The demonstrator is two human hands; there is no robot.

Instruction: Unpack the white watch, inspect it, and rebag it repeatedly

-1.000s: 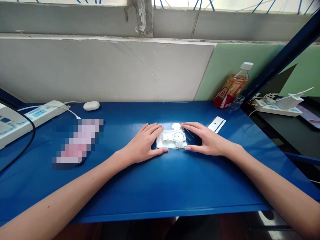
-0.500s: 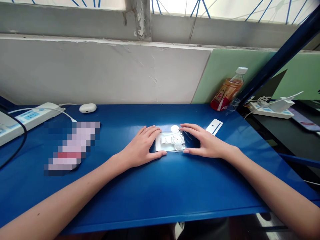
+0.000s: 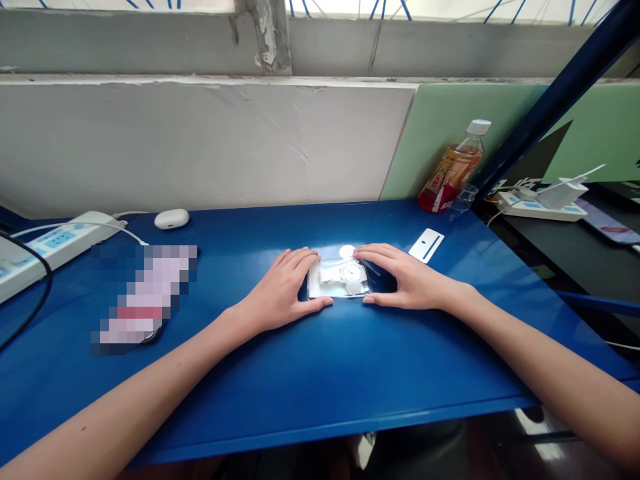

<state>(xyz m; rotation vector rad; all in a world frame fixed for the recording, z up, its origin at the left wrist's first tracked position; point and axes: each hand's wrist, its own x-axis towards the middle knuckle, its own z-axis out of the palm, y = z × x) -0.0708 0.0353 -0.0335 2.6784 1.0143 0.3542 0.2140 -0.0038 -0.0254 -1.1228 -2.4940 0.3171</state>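
Observation:
A clear plastic packet [image 3: 314, 285] lies flat on the blue desk, with a white wristwatch [image 3: 352, 273] inside it. A small white disc [image 3: 347, 251] shows at the packet's far edge. On the left side, my left hand [image 3: 285, 290] rests on the desk, fingers stretched out and thumb apart, bordering the packet. Opposite it, my right hand [image 3: 400, 277] lies in the same spread way, its fingertips close to the disc and its thumb at the packet's near right corner. Whether the fingertips touch the packet I cannot tell.
A white card [image 3: 427, 245] lies beyond my right hand. A drink bottle [image 3: 453, 170] leans at the back right corner. On the left are a white earbud case [image 3: 171, 219], a pixelated phone-like object [image 3: 150, 293] with a cable, and a power strip [image 3: 65, 240].
The camera view has shifted slightly. Both hands stay spread around the packet, with no clear movement of the things on the desk.

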